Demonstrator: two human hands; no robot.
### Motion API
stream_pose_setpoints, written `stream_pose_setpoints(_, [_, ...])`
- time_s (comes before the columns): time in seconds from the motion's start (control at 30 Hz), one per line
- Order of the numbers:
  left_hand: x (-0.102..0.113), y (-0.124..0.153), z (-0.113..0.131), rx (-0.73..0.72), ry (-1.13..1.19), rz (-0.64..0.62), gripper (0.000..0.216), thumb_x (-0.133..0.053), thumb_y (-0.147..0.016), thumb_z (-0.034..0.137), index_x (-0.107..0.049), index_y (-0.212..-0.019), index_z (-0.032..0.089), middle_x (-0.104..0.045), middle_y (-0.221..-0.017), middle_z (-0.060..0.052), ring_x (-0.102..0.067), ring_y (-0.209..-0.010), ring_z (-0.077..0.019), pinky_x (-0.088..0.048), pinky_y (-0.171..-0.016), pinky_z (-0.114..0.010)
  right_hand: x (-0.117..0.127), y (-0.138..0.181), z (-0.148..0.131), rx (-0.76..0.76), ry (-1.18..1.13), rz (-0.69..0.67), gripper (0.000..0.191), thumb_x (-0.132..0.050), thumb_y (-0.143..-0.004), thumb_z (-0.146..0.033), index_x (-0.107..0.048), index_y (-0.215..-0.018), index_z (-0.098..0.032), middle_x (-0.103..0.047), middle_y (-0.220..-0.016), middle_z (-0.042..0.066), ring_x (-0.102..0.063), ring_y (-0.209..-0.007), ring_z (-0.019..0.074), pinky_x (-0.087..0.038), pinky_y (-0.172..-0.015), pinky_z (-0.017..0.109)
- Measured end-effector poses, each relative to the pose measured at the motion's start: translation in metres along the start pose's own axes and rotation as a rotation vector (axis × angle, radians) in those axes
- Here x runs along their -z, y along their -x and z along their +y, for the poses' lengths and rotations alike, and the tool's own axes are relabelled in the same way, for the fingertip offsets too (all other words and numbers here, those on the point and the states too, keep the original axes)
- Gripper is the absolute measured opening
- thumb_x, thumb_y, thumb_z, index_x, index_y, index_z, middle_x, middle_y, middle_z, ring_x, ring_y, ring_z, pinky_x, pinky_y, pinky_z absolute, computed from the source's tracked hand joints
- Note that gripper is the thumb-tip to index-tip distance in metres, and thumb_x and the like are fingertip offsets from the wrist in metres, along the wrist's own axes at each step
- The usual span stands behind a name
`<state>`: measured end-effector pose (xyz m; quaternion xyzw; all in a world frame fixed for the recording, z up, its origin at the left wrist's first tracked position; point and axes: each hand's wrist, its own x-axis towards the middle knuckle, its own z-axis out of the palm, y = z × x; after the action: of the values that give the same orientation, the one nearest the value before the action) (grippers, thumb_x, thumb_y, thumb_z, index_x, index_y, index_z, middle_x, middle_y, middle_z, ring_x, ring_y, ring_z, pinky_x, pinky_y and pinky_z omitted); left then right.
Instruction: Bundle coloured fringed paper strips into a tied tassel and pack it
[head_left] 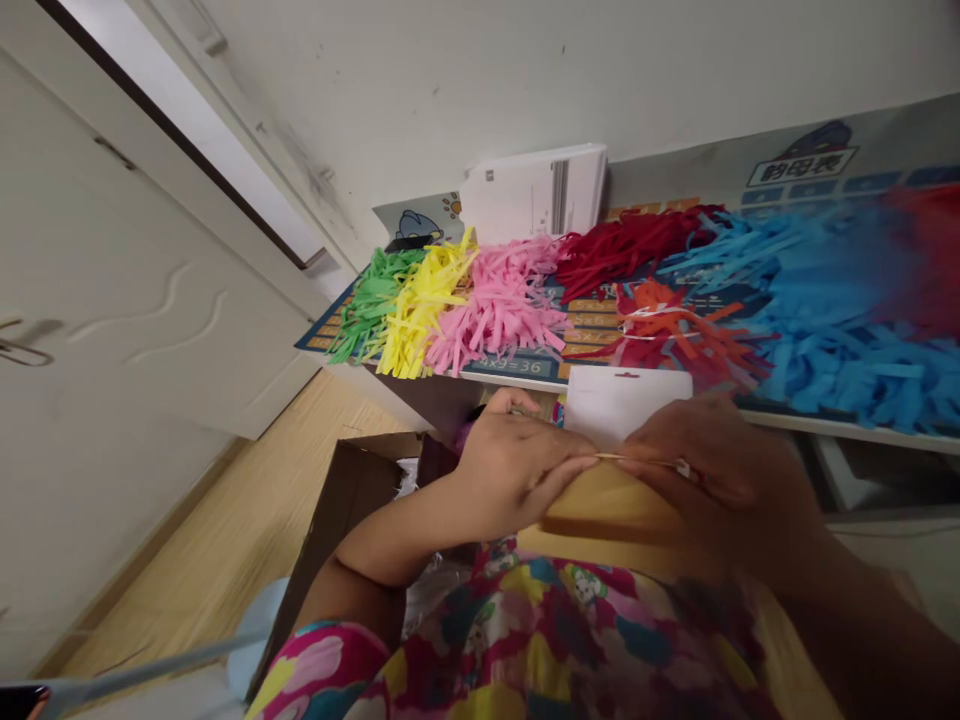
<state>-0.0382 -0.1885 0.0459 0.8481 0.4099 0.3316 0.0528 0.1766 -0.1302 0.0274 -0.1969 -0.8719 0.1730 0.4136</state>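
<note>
My left hand (pixel 517 455) and my right hand (pixel 712 470) come close together in front of my chest. Each pinches the upper edge of a yellow-brown kraft paper packet (pixel 611 505) between thumb and fingers. Behind that edge stands a white card (pixel 619 400) with a small hanging slot near its top. Whether card and packet are joined is hidden by my fingers. On the table just beyond lie bundles of cut paper strips: green (pixel 367 300), yellow (pixel 420 315), pink (pixel 502 300), dark red (pixel 630 250), orange-red (pixel 660 325) and blue (pixel 810 290).
A stack of white printed sheets or cards (pixel 536 195) leans against the wall. Under the bundles, a printed chart covers the tabletop (pixel 517 365). An open cardboard box (pixel 330 500) stands below at left, near a pale blue round object (pixel 259 630). The door (pixel 135 260) is at far left.
</note>
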Motion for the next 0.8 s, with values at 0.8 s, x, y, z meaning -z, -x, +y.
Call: stream_pose_setpoints(0.8, [-0.003, 0.002, -0.004, 0.044, 0.09, -0.067, 0.015, -0.054, -0.097, 0.019, -0.068, -0.092, 0.017, -0.074, -0.075, 0.0, -0.061, -0.064, -0.0118, -0.037, -0.072, -0.032, -0.01, 0.021, 0.006, -0.441, -0.224, -0.061, 0.02, -0.059, -0.09, -0.034, -0.073, -0.081, -0.024, -0.071, -0.074, -0.001, -0.063, -0.071, 0.0163, -0.045, -0.07, 0.029])
